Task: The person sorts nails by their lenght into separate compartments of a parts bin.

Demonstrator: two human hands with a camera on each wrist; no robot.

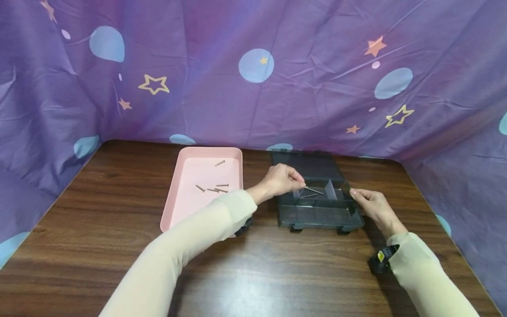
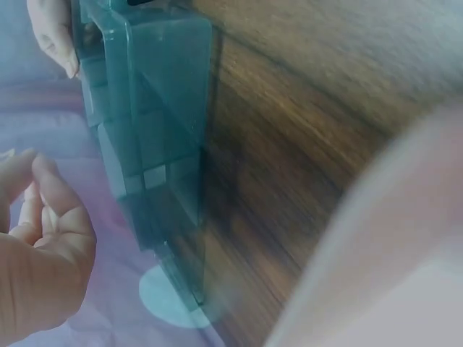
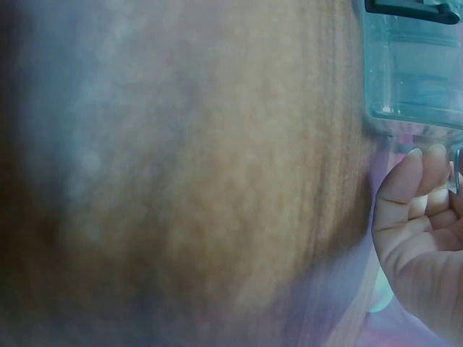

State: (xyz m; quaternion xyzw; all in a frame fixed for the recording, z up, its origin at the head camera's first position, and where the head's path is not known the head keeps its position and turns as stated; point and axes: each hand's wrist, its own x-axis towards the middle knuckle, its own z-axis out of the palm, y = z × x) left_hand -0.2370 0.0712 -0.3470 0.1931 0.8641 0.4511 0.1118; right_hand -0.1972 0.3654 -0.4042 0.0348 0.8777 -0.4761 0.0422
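In the head view my left hand (image 1: pixel 279 179) is above the clear dark plastic compartment box (image 1: pixel 321 215), thumb and fingertip pinching one end of a thin metal screw (image 1: pixel 314 190). Another screw (image 1: pixel 309 196) lies just below it, inside a compartment. My right hand (image 1: pixel 374 206) grips the box's right side wall at the edge. In the left wrist view the left hand (image 2: pixel 51 246) has thumb and forefinger together beside the box; the screw is hard to make out there. The right wrist view shows the right hand (image 3: pixel 427 224) with fingers curled at the box's corner.
Left of the box, a pink tray (image 1: pixel 171 211) holds several screws (image 1: pixel 200 188). The box's lid (image 1: pixel 306 165) lies folded back toward the purple cloth backdrop (image 1: pixel 210 105). Upright dividers (image 1: pixel 330 190) stand in the box. Everything rests on a brown wooden table (image 1: pixel 277 273).
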